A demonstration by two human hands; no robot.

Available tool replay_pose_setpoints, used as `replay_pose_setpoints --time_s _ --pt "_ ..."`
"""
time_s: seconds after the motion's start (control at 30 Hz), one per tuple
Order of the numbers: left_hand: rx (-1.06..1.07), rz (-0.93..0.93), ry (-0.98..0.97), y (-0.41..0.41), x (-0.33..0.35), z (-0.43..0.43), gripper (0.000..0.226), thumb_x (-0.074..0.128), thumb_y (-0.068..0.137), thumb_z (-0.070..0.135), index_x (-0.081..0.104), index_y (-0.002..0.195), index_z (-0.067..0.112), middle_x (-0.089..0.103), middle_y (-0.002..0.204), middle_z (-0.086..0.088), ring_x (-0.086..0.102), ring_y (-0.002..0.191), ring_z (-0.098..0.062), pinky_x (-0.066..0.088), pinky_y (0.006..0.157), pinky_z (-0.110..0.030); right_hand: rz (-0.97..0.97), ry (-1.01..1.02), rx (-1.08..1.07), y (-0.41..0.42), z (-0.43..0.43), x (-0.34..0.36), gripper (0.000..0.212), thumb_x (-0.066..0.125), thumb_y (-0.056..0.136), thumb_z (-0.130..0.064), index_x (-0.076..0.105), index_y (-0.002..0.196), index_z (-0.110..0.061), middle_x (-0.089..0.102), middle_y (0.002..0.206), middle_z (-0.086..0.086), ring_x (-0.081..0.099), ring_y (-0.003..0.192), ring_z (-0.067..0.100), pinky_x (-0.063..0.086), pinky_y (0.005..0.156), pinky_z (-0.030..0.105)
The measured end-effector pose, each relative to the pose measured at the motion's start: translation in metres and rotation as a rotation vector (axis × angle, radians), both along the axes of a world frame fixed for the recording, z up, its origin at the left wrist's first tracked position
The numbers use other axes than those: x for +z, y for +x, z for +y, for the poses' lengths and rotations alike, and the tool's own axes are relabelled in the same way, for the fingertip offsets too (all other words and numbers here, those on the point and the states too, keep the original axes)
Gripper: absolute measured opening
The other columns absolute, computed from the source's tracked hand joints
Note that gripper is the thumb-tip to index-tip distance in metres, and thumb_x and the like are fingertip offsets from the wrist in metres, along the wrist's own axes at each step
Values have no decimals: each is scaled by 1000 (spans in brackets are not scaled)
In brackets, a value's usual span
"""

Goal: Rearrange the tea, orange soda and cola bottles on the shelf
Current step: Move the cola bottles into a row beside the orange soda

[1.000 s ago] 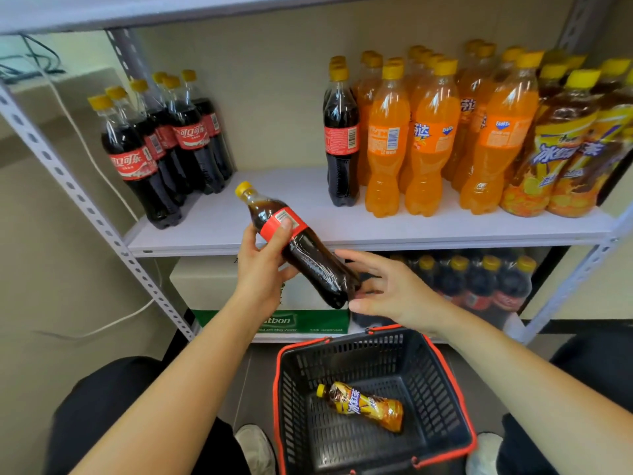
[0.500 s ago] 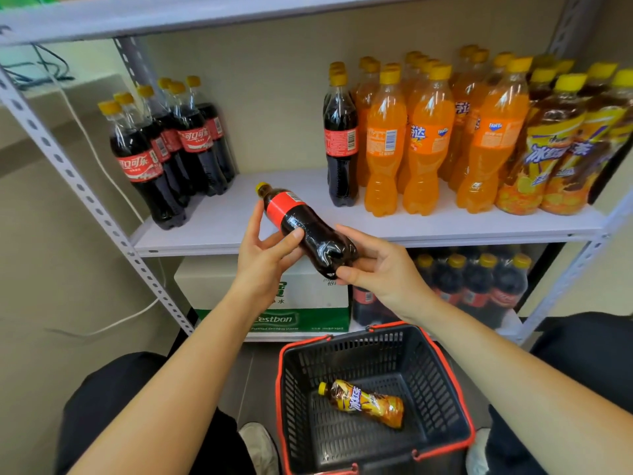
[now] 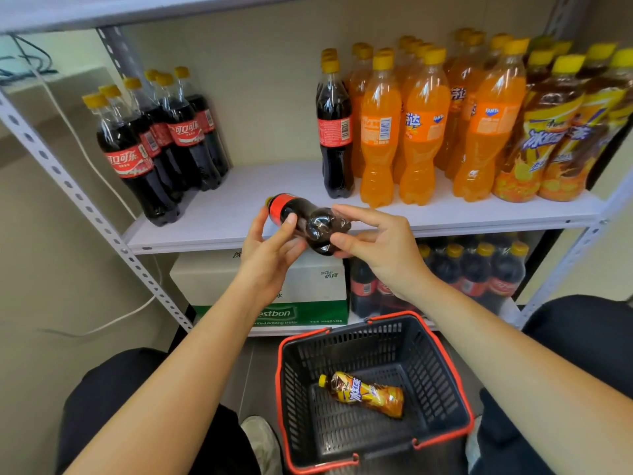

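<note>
From my remote seat, the biggest thing in view is the shelf (image 3: pixel 274 186), its white board running across the frame with a bare stretch in the middle. On the left end stands the cola cluster (image 3: pixel 154 145). On the right stand the orange soda bottles (image 3: pixel 421 132) and, beyond them, the tea bottles (image 3: pixel 555 132). One stray cola bottle (image 3: pixel 335 132) stands touching the orange sodas' left flank.

Below, on the floor, sits the basket (image 3: pixel 428 354) with a single tea bottle (image 3: pixel 366 394) lying on its side in it.

Both hands meet just in front of the shelf's front edge, over the bare stretch. The left hand (image 3: pixel 270 255) wraps the held cola bottle (image 3: pixel 308 221) around its red label, thumb on the near side and fingers curled behind. The right hand (image 3: pixel 380 248) clasps the base between thumb below and fingers above.

The bottle lies nearly level. Its long axis runs from the base, which faces me and sits a little to the right, away to the neck, which points up-left toward the shelf. I can only just make out its cap.

I judge the cola cluster to be the goal. It lies up and to the left of the fingers, so the left hand is the nearer one. The bottle must be tipped neck-up before its base can land on the board.
</note>
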State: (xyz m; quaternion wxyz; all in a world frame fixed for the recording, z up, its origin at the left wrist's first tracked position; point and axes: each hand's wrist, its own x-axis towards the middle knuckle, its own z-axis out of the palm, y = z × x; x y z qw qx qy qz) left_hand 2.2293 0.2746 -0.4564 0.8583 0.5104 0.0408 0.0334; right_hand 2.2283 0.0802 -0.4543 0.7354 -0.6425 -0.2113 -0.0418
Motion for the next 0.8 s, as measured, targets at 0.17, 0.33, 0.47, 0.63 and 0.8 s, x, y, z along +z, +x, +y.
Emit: replay_pose_setpoints --time_s 0.17,0.33,0.47,0.63,0.8 --pt "39 -40 77 1 -2 2 98 82 75 17 30 157 29 73 119 -19 72 112 -33 58 97 -42 89 62 49 3 -5 -7 25 68 96 -12 73 119 -23 71 122 4 74 103 26 64 76 39" --pt "124 -158 264 -2 -3 4 105 90 73 8 32 156 38 66 129 -21 72 111 -28 59 95 -45 157 -50 78 3 -7 -19 25 76 89 -16 65 109 -25 63 125 8 73 103 32 63 79 50" --pt "185 -232 316 -3 -2 3 101 89 74 10 35 151 44 65 129 -19 74 106 -28 61 89 -43 78 -176 82 4 -8 -23 44 81 85 -11 61 120 -31 64 127 -4 74 102 19 61 82 32" --pt "226 -244 268 -3 2 5 93 86 80 9 36 151 42 69 125 -18 73 109 -27 62 85 -42 16 -235 84 5 -4 -26 56 81 84 -5 59 126 -35 64 130 -8 71 109 11 59 84 25" --pt "254 -232 321 -3 7 7 85 85 78 3 44 149 25 71 122 -13 74 104 -26 62 88 -41 -76 -397 31 8 -3 -27 60 80 85 -8 56 127 -44 66 127 -14 63 119 3 55 94 25"
